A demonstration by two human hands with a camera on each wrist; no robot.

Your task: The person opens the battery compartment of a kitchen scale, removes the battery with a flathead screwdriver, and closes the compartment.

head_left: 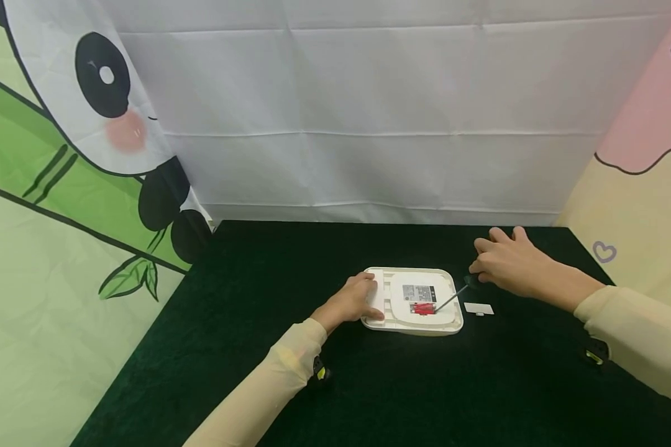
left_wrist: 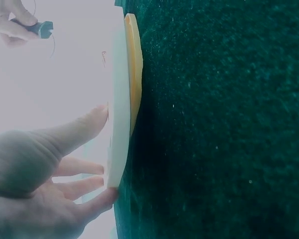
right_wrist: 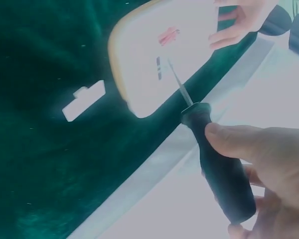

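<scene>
A flat white battery-powered device (head_left: 450, 316) with rounded corners lies on the dark green table, its labelled side up. Red batteries (head_left: 423, 308) show in its open compartment. My left hand (head_left: 351, 302) grips the left end, thumb on the near side and fingers towards the far side. My right hand (head_left: 506, 262) holds a screwdriver (right_wrist: 222, 172) by its dark handle. Its thin shaft (head_left: 451, 300) slants down left, the tip beside the batteries; whether it touches them I cannot tell. In the left wrist view, a yellowish layer (left_wrist: 134, 64) shows under the device's white edge.
A small white battery cover (head_left: 478, 308) with a tab lies on the cloth just right of the device. The dark green tabletop (head_left: 246, 347) stretches around it. A white curtain (head_left: 369, 124) hangs behind the table, with printed cartoon cloths at both sides.
</scene>
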